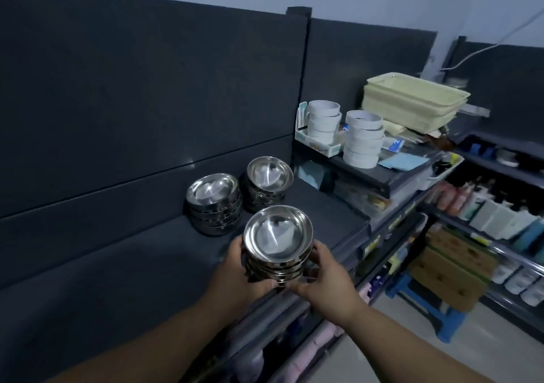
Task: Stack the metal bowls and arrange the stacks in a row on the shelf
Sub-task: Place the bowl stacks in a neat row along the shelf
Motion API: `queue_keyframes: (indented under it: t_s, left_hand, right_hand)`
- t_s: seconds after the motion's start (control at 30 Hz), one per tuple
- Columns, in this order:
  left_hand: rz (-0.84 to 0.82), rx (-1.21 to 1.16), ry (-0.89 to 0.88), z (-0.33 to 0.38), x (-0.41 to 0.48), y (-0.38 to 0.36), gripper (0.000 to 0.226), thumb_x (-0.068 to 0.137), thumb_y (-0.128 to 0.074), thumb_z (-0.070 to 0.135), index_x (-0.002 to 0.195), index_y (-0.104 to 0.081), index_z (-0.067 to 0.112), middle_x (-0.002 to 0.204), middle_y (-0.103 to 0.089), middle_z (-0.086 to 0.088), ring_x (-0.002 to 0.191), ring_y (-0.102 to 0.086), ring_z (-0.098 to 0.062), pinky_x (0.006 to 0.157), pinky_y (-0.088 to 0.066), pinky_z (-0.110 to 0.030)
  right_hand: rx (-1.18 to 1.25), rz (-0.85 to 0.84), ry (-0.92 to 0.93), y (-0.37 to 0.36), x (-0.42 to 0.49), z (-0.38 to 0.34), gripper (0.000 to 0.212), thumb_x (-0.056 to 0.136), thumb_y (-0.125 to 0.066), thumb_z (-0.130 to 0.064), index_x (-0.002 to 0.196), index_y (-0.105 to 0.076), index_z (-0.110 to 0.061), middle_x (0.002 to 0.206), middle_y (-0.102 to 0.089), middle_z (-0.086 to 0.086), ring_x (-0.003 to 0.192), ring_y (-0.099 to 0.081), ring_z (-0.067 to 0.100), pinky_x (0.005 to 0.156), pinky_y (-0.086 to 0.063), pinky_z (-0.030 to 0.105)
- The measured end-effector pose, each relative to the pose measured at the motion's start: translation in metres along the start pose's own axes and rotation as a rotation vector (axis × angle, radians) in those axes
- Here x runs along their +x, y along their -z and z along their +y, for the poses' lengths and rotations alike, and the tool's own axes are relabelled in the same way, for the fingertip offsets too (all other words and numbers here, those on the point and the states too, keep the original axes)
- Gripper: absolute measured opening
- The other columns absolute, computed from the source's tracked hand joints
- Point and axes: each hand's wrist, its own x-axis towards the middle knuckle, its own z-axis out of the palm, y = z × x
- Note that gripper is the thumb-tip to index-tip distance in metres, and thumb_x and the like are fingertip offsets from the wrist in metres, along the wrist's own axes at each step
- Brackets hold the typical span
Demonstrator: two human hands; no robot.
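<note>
1. Judging near to far, the task looks well along: a stack of shiny round metal bowls [278,244] sits in hand at the front edge of the dark grey shelf [132,265], not yet placed.
2. Farther back, a second bowl stack [213,203] and a third bowl stack [268,182] already stand side by side; the row likely needs this one added.
3. The left hand [235,267] and right hand [323,279] each curl round opposite sides of the held stack, gripping it.

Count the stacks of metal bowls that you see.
3. The first stack stands far back on the shelf, the second stack right of it; the third stack is gripped by the left hand and right hand.
</note>
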Motion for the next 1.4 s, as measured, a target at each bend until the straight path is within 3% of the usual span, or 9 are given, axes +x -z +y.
queue_keyframes:
  t_s: [0.1,0.23,0.4,0.5,0.67,0.8,0.93,1.2,1.4]
  left_hand:
    - [0.101,0.055,0.023,0.002,0.018,-0.006,0.092,0.053,-0.086,0.032,0.127,-0.033,0.046,0.117,-0.061,0.018,0.11,-0.059,-0.002,0.096,-0.049,-0.028]
    - [0.271,0.131,0.038,0.008,0.034,-0.02,0.089,0.064,-0.086,0.021,0.126,-0.026,0.045,0.113,-0.049,0.033,0.104,-0.049,0.009,0.078,-0.037,0.001]
    - [0.412,0.186,0.098,0.015,0.052,-0.039,0.091,0.064,-0.087,0.024,0.133,-0.03,0.04,0.117,-0.053,0.025,0.112,-0.051,0.0,0.081,-0.037,-0.001]
    - [0.462,0.205,0.113,0.016,0.054,-0.045,0.09,0.065,-0.086,0.022,0.132,-0.029,0.041,0.124,-0.053,0.021,0.114,-0.05,0.001,0.084,-0.035,0.003]
    - [0.468,0.285,0.154,0.018,0.043,-0.049,0.084,0.071,-0.081,0.022,0.138,-0.032,0.036,0.131,-0.052,0.012,0.119,-0.051,-0.005,0.102,-0.04,-0.021]
    - [0.421,0.385,0.249,0.019,0.017,-0.046,0.083,0.077,-0.076,0.034,0.145,-0.03,0.026,0.142,-0.043,0.003,0.128,-0.046,-0.014,0.108,-0.038,-0.028]
    - [0.376,0.485,0.325,0.011,-0.038,-0.025,0.077,0.084,-0.068,0.039,0.147,-0.026,0.021,0.151,-0.03,0.001,0.136,-0.033,-0.012,0.104,-0.021,-0.012]
    - [0.486,0.869,0.538,-0.013,-0.244,0.058,0.076,0.082,-0.057,0.057,0.145,-0.03,0.023,0.15,-0.035,0.0,0.135,-0.035,-0.022,0.111,-0.03,-0.033]
    - [0.608,0.959,0.834,-0.034,-0.447,0.117,0.078,0.08,-0.055,0.061,0.145,-0.03,0.025,0.151,-0.033,-0.003,0.136,-0.034,-0.025,0.111,-0.03,-0.037]
  right_hand:
    - [-0.019,-0.102,0.043,0.007,0.044,0.007,0.084,0.067,-0.084,-0.027,0.135,-0.035,-0.038,0.113,-0.062,-0.024,0.107,-0.062,0.0,0.095,-0.053,0.028]
    - [-0.122,-0.219,0.123,0.02,0.089,0.007,0.078,0.069,-0.078,-0.037,0.134,-0.035,-0.04,0.115,-0.064,-0.014,0.107,-0.061,0.01,0.086,-0.048,0.023]
    - [-0.111,-0.281,0.234,0.028,0.124,0.011,0.084,0.069,-0.081,-0.022,0.137,-0.034,-0.036,0.113,-0.055,-0.021,0.108,-0.054,0.001,0.073,-0.035,-0.004]
    - [-0.072,-0.317,0.233,0.028,0.13,0.014,0.085,0.068,-0.082,-0.026,0.134,-0.033,-0.044,0.111,-0.058,-0.024,0.104,-0.056,-0.002,0.081,-0.041,0.008]
    - [-0.149,-0.306,0.239,0.028,0.122,0.02,0.083,0.07,-0.08,-0.022,0.14,-0.036,-0.029,0.119,-0.061,-0.011,0.107,-0.055,0.004,0.084,-0.04,0.016]
    - [-0.35,-0.297,0.173,0.03,0.103,0.021,0.062,0.076,-0.074,-0.033,0.128,-0.043,-0.022,0.122,-0.061,0.0,0.112,-0.058,0.019,0.083,-0.043,0.026]
    - [-0.589,-0.331,0.168,0.016,0.069,0.008,0.06,0.082,-0.066,-0.044,0.131,-0.045,-0.016,0.129,-0.057,0.006,0.118,-0.055,0.024,0.093,-0.045,0.029]
    - [-0.68,-0.612,0.429,-0.091,-0.086,-0.051,0.061,0.089,-0.055,-0.047,0.142,-0.039,-0.023,0.143,-0.045,-0.002,0.124,-0.047,0.015,0.093,-0.043,0.024]
    - [-0.683,-0.856,0.69,-0.202,-0.23,-0.102,0.066,0.088,-0.058,-0.048,0.145,-0.036,-0.023,0.151,-0.037,0.001,0.135,-0.039,0.018,0.108,-0.035,0.026]
